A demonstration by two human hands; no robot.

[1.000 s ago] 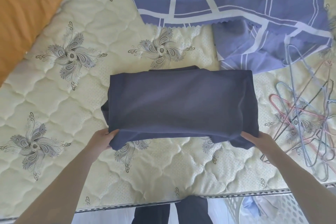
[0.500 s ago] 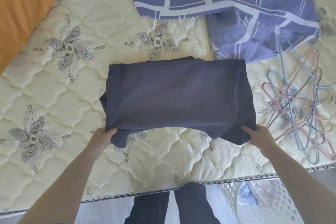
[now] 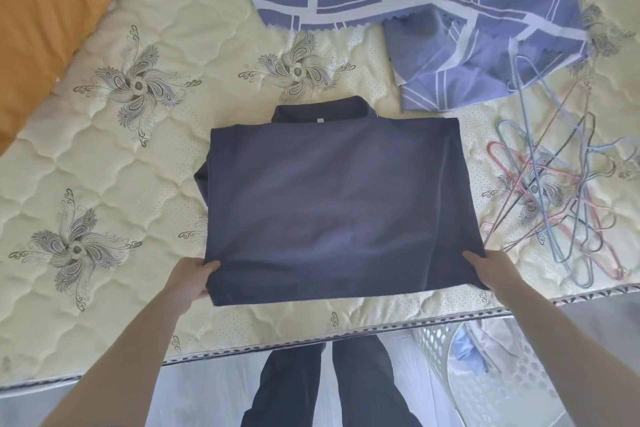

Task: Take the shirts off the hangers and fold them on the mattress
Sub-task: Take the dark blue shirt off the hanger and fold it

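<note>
A dark navy shirt (image 3: 332,198) lies folded into a rectangle on the cream quilted mattress (image 3: 114,163), its collar at the far side. My left hand (image 3: 192,279) grips the near left corner of the shirt, thumb on top. My right hand (image 3: 486,269) grips the near right corner the same way. A heap of bare wire hangers (image 3: 557,198) in blue, pink and dark colours lies to the right of the shirt.
A blue sheet with white lines (image 3: 426,10) is bunched at the far side. An orange pillow (image 3: 41,28) sits at the far left. A white perforated laundry basket (image 3: 512,381) with clothes stands on the floor by the mattress edge, next to my legs.
The shirt's near edge, held raised and bunched before, now lies lower and flatter toward the mattress edge; the collar has come into view at the far side. Both hands kept their hold.
</note>
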